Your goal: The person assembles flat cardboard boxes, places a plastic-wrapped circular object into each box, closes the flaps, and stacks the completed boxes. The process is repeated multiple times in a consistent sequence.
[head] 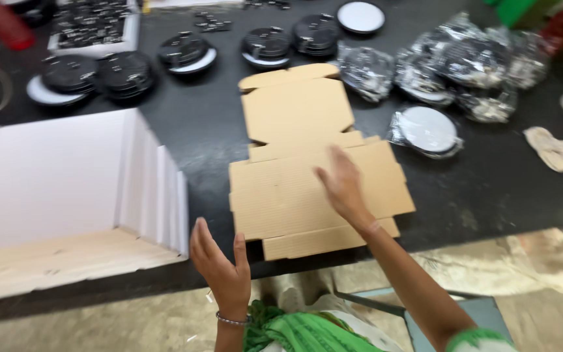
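Note:
A flat brown cardboard box blank (307,156) lies unfolded on the black table (490,189). My right hand (342,184) rests palm down on its lower panel, fingers spread, holding nothing. Near the table's front edge, just left of the blank's lower corner, my left hand (219,264) hovers with fingers apart and a thin bracelet at the wrist. It holds nothing.
A stack of white cardboard sheets (53,195) lies at the left. Black round discs (125,72) line the far side. Discs wrapped in clear plastic (428,130) sit at the right, with a crumpled cloth (553,150) beyond them.

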The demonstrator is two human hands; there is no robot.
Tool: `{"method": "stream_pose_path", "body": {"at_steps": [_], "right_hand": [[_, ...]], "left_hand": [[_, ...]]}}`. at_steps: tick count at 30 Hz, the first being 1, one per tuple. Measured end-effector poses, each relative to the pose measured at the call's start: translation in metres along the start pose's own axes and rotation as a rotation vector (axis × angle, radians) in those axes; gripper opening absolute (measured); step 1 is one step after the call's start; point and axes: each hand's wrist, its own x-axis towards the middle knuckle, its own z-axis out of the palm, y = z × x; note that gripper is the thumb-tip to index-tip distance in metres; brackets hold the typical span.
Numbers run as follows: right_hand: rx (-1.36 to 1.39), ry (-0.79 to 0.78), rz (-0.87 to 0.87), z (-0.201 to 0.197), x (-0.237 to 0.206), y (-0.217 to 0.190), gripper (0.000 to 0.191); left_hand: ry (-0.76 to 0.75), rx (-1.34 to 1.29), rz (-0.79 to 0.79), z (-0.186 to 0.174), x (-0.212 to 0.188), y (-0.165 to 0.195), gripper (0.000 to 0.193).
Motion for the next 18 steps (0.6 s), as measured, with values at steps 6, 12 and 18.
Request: {"method": "stream_pose_path", "body": {"at_steps": [6,12,18], "right_hand": [[-0.272,0.093,0.403,-0.082,-0.118,0.100,0.080],[0.148,0.005,0.591,-0.107,-0.127,0.111,0.074],[1.364,0.266,0.878,-0.117,-0.126,0.108,0.049]], "left_hand": [[-0.156,-0.025,-0.104,0.057,-0.025,-0.025,0.074],[-0.090,-0.170,-0.231,0.047,-0.022,-0.012,0.057],[-0.021,-1.534,-0.808,0.055,-0.021,-0.012,0.032]]}}
